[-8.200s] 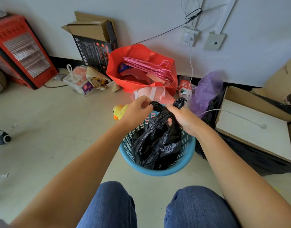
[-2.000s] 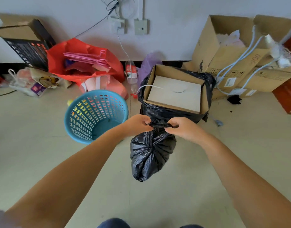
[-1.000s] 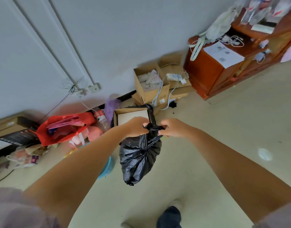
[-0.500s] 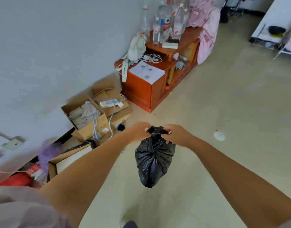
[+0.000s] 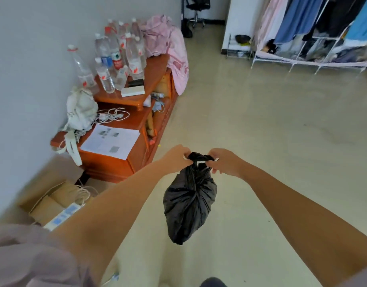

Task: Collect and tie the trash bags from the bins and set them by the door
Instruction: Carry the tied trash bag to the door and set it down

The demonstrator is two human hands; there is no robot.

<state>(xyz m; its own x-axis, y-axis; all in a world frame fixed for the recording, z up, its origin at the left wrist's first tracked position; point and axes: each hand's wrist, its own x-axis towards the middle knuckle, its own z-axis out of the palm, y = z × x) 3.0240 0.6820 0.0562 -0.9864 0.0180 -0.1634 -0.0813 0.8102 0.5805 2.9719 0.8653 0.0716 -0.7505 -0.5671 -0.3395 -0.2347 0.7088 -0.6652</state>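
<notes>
One black trash bag, knotted, contents hidden; left hand and right hand each clamped on its neck.

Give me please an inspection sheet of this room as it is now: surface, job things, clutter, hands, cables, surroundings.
Surface: floor pale, mostly bare.
Job things: black bag hangs in the air, neck gathered into a knot.
Clutter: bottles, paper, white bag and pink cloth on the cabinet; box on the floor.
Hands: left hand and right hand pinch the knot from either side.
Cables: white cords on the cabinet; more on the box.
Surroundings: clothes rack, chair.
</notes>
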